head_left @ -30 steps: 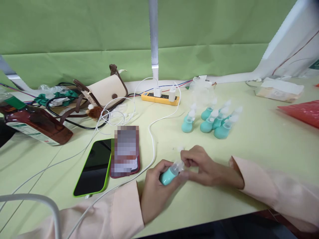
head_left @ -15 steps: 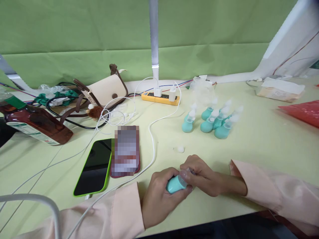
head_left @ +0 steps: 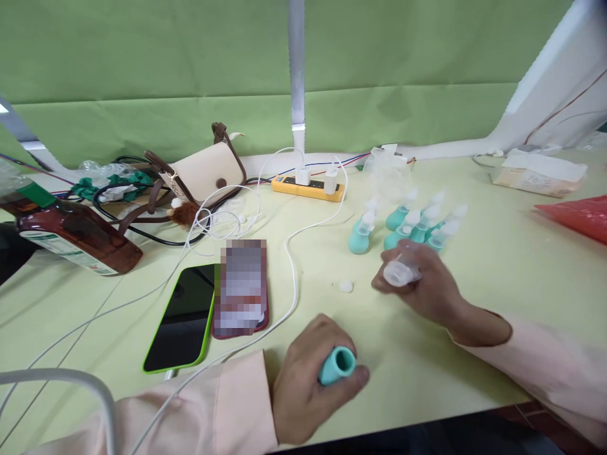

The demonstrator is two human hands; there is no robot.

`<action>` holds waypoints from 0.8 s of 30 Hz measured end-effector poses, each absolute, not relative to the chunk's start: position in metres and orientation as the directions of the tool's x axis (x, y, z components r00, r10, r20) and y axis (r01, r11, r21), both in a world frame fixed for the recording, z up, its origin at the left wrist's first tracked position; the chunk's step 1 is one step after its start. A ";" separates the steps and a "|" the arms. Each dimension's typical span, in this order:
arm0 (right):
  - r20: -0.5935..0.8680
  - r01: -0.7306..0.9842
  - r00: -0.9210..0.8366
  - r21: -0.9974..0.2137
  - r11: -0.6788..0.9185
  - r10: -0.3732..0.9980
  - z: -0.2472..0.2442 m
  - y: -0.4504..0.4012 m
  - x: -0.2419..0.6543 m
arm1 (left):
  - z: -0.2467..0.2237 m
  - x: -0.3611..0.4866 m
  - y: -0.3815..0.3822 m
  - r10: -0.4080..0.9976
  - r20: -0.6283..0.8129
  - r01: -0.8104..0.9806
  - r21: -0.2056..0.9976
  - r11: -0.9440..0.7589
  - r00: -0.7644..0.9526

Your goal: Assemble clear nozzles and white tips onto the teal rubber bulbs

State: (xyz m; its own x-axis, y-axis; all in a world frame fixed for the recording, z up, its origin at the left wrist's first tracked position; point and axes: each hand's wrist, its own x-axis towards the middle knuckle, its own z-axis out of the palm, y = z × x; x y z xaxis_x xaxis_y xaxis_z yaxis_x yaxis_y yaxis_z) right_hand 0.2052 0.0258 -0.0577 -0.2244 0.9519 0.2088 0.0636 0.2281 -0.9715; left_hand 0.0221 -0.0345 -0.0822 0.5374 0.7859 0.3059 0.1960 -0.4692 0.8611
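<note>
My left hand (head_left: 308, 382) is closed around a teal rubber bulb (head_left: 337, 365), its round open mouth facing up toward me. Off to the right and farther back, my right hand (head_left: 429, 284) grips a clear plastic nozzle (head_left: 401, 272), wide end toward me; its tip is hidden in the fingers. Beyond that hand stand several teal bulbs with white-tipped clear nozzles, one of them the bulb (head_left: 359, 240) at the group's left. A small white piece (head_left: 346, 286) lies on the table between my hands and those bulbs.
At left lie a green-cased phone (head_left: 183, 319), a red-cased phone (head_left: 241, 287) and a tilted brown bottle (head_left: 78, 237). A cream handbag (head_left: 208, 174) and a yellow power strip (head_left: 308, 188) sit at the back. White cables (head_left: 291, 265) cross the table. A tissue pack (head_left: 538, 174) is at right.
The nozzle has come off the bulb. My right hand carried it away to the right and back, while my left hand stayed in place with the bulb, whose opening now shows.
</note>
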 end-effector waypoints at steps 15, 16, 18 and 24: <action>0.200 0.954 -0.267 -0.084 0.287 0.943 -0.087 0.060 0.213 | -0.094 0.022 -0.004 0.835 0.387 0.491 0.680 -0.545 0.390; 0.199 0.952 -0.274 -0.083 0.295 0.941 -0.086 0.060 0.214 | -0.094 0.022 -0.003 0.832 0.411 0.459 0.698 -0.550 0.372; 0.241 0.945 -0.285 -0.091 0.314 0.928 -0.084 0.059 0.217 | -0.094 0.023 -0.001 0.830 0.456 0.404 0.726 -0.556 0.321; 0.748 0.907 -0.267 -0.018 0.421 0.608 -0.074 0.065 0.233 | -0.096 0.023 0.004 0.888 0.358 0.396 0.799 -0.452 0.289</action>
